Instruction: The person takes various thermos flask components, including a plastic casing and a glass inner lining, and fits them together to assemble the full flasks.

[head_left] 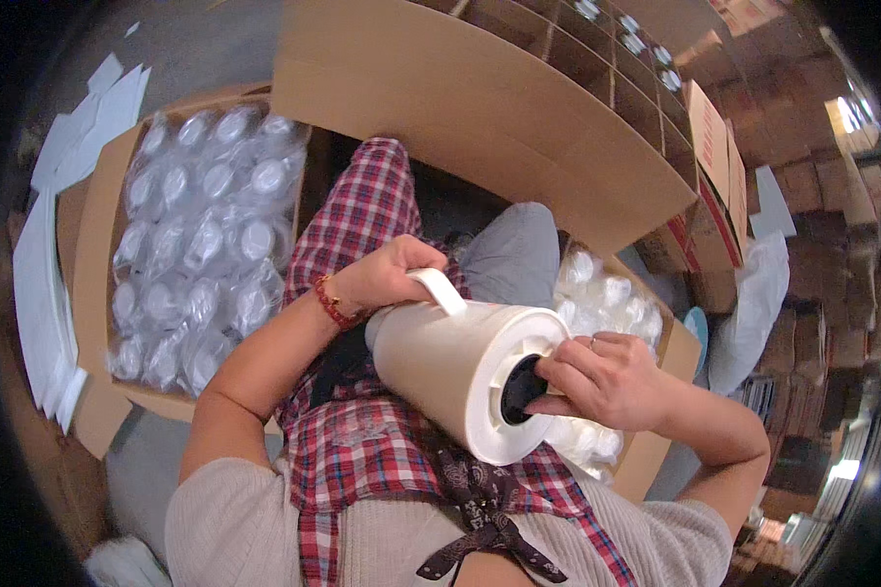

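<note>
On my feed the left hand (394,274) grips a cream jug (431,362) by its handle (442,292); at four o'clock, the right hand (607,380) touches its black disc (521,391). A carton (98,235) of wrapped pieces (206,242) (neatly rowed) sits at nine.

Both elbows are bent and the two hands meet in front of the torso; the left forearm (284,347) slants up and inward to the left wrist (338,298), and the left hand (399,272) is curled into a closed grip, back of the hand upward; the right forearm (700,416) comes in from the right, its elbow out wide; the right hand (607,380) points leftward, fingers bent, thumb (552,404) below them in a pinch.
</note>
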Available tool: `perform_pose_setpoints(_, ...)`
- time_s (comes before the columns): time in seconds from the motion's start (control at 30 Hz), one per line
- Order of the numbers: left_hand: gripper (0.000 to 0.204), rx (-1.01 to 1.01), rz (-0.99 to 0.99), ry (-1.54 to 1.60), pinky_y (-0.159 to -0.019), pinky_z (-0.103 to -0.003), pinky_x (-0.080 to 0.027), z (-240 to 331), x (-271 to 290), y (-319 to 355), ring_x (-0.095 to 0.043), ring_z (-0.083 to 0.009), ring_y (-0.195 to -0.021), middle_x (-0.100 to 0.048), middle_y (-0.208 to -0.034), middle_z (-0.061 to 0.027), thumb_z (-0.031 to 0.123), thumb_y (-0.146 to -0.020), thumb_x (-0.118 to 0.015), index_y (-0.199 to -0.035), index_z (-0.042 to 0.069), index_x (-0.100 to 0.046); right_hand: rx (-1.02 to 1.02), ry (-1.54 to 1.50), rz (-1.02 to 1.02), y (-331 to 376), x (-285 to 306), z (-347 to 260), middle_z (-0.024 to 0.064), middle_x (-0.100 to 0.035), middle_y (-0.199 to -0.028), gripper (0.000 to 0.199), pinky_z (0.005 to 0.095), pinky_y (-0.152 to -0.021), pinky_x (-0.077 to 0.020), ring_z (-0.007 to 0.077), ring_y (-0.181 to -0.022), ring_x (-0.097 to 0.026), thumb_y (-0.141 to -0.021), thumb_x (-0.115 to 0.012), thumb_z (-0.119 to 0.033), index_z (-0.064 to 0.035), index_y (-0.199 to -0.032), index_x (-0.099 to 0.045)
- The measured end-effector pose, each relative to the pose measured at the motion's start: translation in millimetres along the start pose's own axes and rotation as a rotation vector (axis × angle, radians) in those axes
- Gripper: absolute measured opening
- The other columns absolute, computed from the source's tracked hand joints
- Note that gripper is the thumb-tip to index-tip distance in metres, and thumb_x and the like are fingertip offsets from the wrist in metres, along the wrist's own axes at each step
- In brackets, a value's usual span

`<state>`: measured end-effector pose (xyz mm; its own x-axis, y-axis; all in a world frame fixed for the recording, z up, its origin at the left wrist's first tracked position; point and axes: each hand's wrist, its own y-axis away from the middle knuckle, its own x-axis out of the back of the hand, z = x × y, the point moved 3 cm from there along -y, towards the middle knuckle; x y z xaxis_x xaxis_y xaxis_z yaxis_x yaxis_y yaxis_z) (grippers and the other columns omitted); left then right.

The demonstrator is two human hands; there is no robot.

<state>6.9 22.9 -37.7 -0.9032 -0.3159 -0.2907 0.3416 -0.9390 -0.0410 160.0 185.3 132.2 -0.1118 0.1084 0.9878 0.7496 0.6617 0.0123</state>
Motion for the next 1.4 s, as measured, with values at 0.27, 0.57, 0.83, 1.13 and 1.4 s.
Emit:
perform_pose_setpoints(0.27, 0.021, -0.137, 0.426, -0.522, -0.052, -0.029, -0.039, 26, -22, 34, -0.052, -0.0123, -0.054, -0.055, -0.059, -0.0055, 0.012, -0.077, -0.073, -0.066, 0.003, -0.058, -0.368, -0.179, 0.020, 20, -17, 7, 0.0070, -0.058, -0.073, 0.033, 0.0347, -0.054, -0.0508, 0.0250, -0.062, -0.064, -0.082, -0.067, -0.040, -0.0082, -0.085, -0.055)
perform_pose_setpoints(0.57, 0.010, -0.164, 0.393, -0.586, -0.053, -0.028, -0.044, 24, -47, 50, -0.060, -0.0154, -0.056, -0.060, -0.063, -0.0084, 0.004, -0.070, -0.071, -0.077, 0.001, -0.064, -0.726, -0.659, -0.037, 35, -25, 48, 0.0092, -0.064, -0.083, 0.025, 0.0360, -0.060, -0.0495, 0.0246, -0.068, -0.062, -0.088, -0.062, -0.030, -0.0057, -0.091, -0.063)
perform_pose_setpoints(0.83, 0.011, 0.037, 0.011, -0.172, -0.051, -0.024, -0.040, 4, 4, 10, -0.052, -0.0054, -0.057, -0.059, -0.062, 0.0004, 0.010, -0.070, -0.070, -0.071, 0.001, -0.064, 0.199, 0.132, 0.147, 22, 2, 10, 0.0015, -0.056, -0.107, 0.035, 0.0245, -0.060, -0.0475, 0.0134, -0.087, -0.059, -0.075, -0.060, -0.018, -0.0155, -0.110, -0.062)
perform_pose_setpoints(1.13, 0.019, -0.007, 0.285, -0.288, -0.051, -0.024, -0.038, 14, -16, 34, -0.049, -0.0051, -0.057, -0.054, -0.060, 0.0018, 0.011, -0.076, -0.069, -0.066, 0.003, -0.055, -0.159, 0.027, 0.125, 25, -15, 17, 0.0051, -0.062, -0.108, 0.036, 0.0290, -0.060, -0.0507, 0.0170, -0.077, -0.065, -0.081, -0.069, -0.028, -0.0145, -0.114, -0.061)
perform_pose_setpoints(1.4, 0.042, -0.321, 0.077, -0.836, -0.071, -0.040, -0.052, 18, -79, 55, -0.066, -0.0321, -0.078, -0.066, -0.087, -0.0164, 0.027, -0.075, -0.074, -0.107, 0.003, -0.060, -0.848, -0.685, 0.091, 35, -66, 78, 0.0105, -0.065, -0.079, 0.027, 0.0320, -0.059, -0.0506, 0.0197, -0.068, -0.064, -0.090, -0.061, -0.024, -0.0014, -0.103, -0.067)
